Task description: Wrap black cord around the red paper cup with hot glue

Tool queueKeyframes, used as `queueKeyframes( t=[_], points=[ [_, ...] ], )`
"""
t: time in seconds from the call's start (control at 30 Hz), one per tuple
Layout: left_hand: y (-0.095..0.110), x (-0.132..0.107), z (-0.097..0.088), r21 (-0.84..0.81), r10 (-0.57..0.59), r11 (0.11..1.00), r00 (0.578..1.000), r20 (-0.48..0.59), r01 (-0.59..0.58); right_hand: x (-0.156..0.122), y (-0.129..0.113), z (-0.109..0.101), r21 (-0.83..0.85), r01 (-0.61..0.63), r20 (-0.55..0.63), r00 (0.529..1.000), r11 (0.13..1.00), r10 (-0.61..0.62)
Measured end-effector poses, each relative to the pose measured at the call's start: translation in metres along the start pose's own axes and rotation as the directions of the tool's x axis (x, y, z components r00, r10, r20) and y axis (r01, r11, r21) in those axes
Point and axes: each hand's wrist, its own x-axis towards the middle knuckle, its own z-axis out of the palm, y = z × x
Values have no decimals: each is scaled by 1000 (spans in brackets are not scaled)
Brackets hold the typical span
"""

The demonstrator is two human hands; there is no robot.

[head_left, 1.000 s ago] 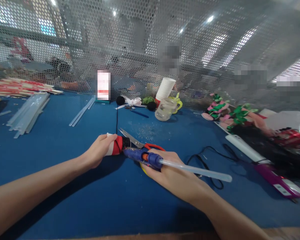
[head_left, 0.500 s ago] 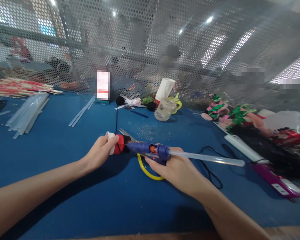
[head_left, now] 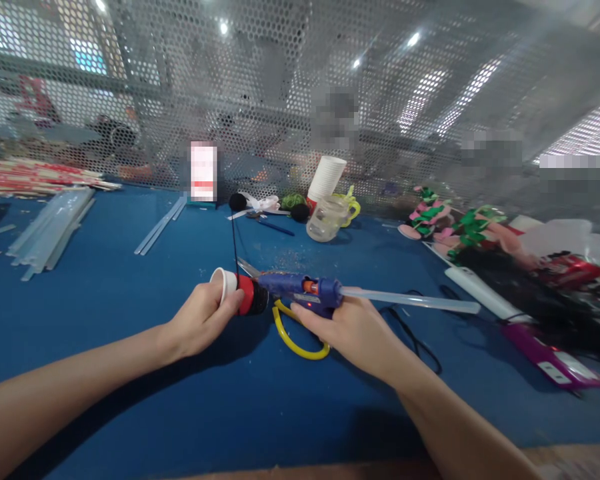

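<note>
My left hand [head_left: 200,317] is closed round a paper cup [head_left: 225,283], tipped on its side with its white rim to the left. The cup's middle is red and its right end is wrapped in black yarn. A black strand [head_left: 235,240] runs up from it to a black yarn ball [head_left: 237,202] at the back. In my right hand [head_left: 350,333] is a blue hot glue gun [head_left: 290,285], its nozzle end beside the cup's far side; whether they touch I cannot tell. A clear glue stick [head_left: 415,300] juts from its rear. Beneath lie yellow-handled scissors [head_left: 300,350], partly hidden.
Glue sticks [head_left: 50,230] lie in a bundle at left, with two more near a lit phone [head_left: 203,172]. A clear plastic jar [head_left: 323,221] and stacked paper cups [head_left: 327,177] stand at the back. A purple power strip [head_left: 545,357] and craft pieces lie right.
The cup has turned, so its white opening shows more. The glue gun's nozzle has shifted from the black wrapping toward the cup's far side. The view has moved slightly.
</note>
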Motion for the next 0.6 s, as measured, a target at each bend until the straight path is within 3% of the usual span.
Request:
queueKeyframes(
  t=[0.13, 0.23, 0.33, 0.43, 0.6],
  points=[
    [2, -1, -2, 58, 97, 993, 995, 24, -98, 1, 2, 0, 131, -110, 37, 994, 985, 106],
    [2, -1, -2, 48, 81, 995, 996, 20, -82, 4, 8, -1, 326, -202, 126, 977, 924, 170],
    [0, 0, -2, -19, -41, 999, 999, -8, 41, 12, 20, -4, 507, -219, 131, 976, 834, 176],
    [-4, 3, -2, -132, -185, 975, 982, -28, 180, 24, 35, -8, 609, -262, 58, 956, 749, 288],
    [-8, 8, -3, -321, -320, 901, 947, -43, 290, 46, 63, -6, 518, -376, 14, 902, 769, 432]
  ],
)
